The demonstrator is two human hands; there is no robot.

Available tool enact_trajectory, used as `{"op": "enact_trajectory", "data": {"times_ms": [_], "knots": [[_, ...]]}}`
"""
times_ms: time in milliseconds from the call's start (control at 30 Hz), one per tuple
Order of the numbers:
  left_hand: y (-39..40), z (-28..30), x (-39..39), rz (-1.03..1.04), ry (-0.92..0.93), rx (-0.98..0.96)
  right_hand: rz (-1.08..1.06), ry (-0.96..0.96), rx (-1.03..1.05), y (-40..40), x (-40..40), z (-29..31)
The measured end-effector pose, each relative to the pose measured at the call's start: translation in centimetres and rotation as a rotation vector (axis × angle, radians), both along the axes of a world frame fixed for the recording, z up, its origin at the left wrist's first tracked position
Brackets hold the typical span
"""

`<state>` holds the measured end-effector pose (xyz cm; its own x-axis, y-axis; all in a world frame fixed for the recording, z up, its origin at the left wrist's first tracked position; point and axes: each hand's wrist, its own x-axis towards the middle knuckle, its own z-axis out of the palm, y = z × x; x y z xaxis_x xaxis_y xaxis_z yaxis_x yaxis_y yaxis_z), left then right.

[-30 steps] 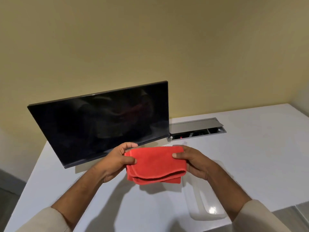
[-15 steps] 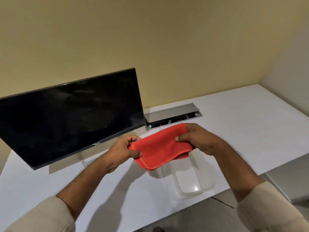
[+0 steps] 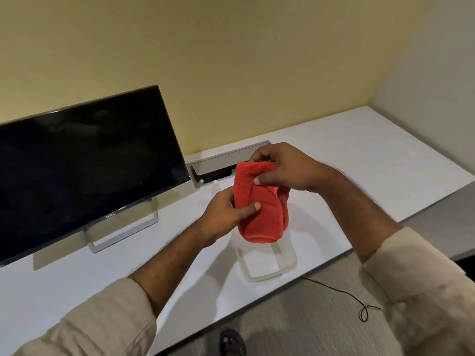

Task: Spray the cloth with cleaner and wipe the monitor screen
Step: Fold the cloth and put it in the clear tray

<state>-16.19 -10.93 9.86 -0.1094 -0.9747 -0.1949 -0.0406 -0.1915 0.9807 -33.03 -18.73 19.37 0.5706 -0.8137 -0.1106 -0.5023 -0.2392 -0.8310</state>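
Both hands hold a folded red cloth in the air above the white desk, to the right of the monitor. The left hand grips the cloth's left edge low down, thumb pressed across the front and the other fingers curled behind the fabric. The right hand takes the cloth's upper end, thumb on the front face and fingers bent over the top fold, so the cloth hangs lengthwise with its rounded lower fold pointing down.

Directly beneath the cloth a clear plastic container sits on the desk near the front edge. Just left of the cloth, partly hidden by the left hand, stands a small white bottle; only its cap and shoulder show. Behind the cloth a grey cable tray is set into the desk surface, its lid raised.

The monitor stands on a silver frame stand at the left of the desk, screen dark and facing the person, well apart from the cloth. Below the desk edge, right of the container, a thin black cord lies looped on the grey carpet. Beige sleeves cover both forearms up to the elbow region.
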Motion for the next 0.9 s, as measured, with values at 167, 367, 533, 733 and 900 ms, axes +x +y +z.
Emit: {"op": "enact_trajectory", "data": {"times_ms": [167, 367, 533, 733, 900], "knots": [[-0.5, -1.0, -1.2, 0.136, 0.094, 0.080, -0.207, -0.334, 0.118, -1.3, -2.0, -3.3], [-0.3, -1.9, -1.7, 0.194, 0.252, 0.222, -0.130, -0.524, 0.594, 1.2, -4.0, -11.2], [-0.4, -3.3, -2.6, 0.239, 0.180, 0.346, -0.243, -0.489, 0.630, 2.8, -4.0, -13.9], [0.3, -7.0, -1.1, 0.451, -0.250, 0.330, -0.316, -0.273, 0.476, 3.2, -4.4, -15.3], [3.1, -10.6, 0.1, 0.516, -0.365, 0.432, -0.210, 0.012, 0.377, 3.6, -3.0, -17.7]]}}
